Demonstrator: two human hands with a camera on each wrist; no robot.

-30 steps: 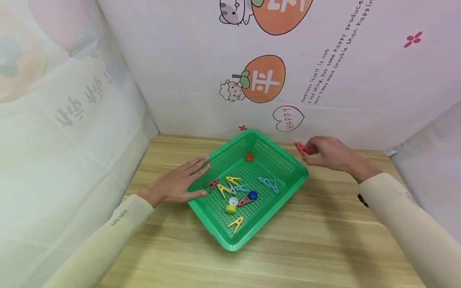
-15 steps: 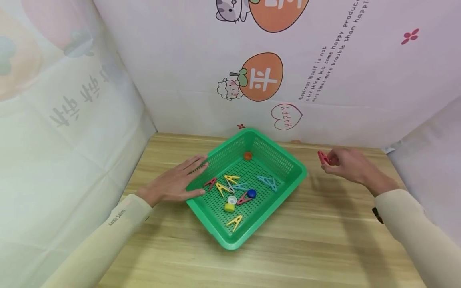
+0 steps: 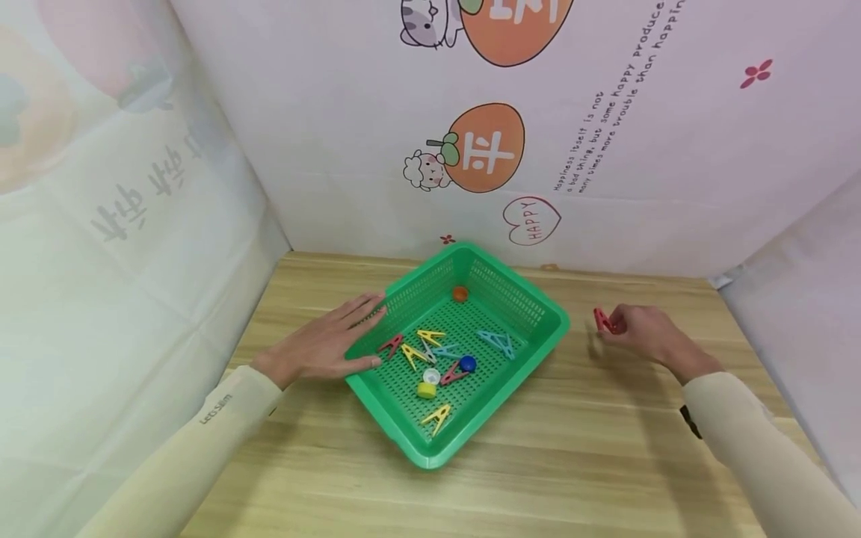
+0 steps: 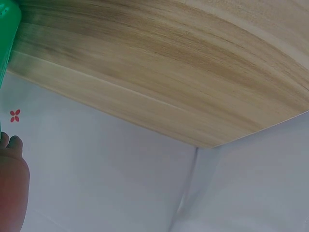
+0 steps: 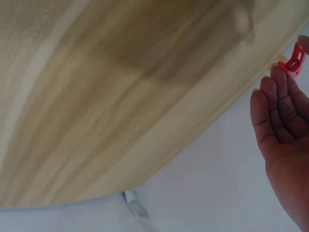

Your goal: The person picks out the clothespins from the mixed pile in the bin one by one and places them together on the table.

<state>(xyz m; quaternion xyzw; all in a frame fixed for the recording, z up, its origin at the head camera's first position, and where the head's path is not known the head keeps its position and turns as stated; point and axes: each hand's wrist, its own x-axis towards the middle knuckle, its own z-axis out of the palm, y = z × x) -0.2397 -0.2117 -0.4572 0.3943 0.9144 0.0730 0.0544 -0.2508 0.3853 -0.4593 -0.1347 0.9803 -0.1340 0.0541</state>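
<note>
A green plastic basket [image 3: 404,438] stands at an angle on the wooden table. My left hand [image 3: 326,344] rests on its left rim with fingers spread and straight. To the right of the basket, my right hand [image 3: 646,335] pinches a red clothespin [image 3: 602,321] between thumb and fingertips, just above the table. The right wrist view also shows this clothespin [image 5: 293,62] at the fingertips. Inside the basket lie several clothespins, among them a yellow clothespin [image 3: 438,418] and blue clothespins [image 3: 496,342]. A blue cap [image 3: 467,364], a yellow cap [image 3: 427,390], a white cap [image 3: 431,376] and an orange cap [image 3: 460,294] lie there too.
The wooden table [image 3: 525,478] extends in front of and to the right of the basket. A printed white sheet [image 3: 350,149] hangs along the back edge, and pale sheets [image 3: 128,299] enclose both sides. A small orange-brown piece [image 3: 549,267] shows at the table's back edge.
My right hand has moved right, away from the basket's corner, and then down toward the table, carrying the red clothespin. The left hand and the basket have stayed in place.
</note>
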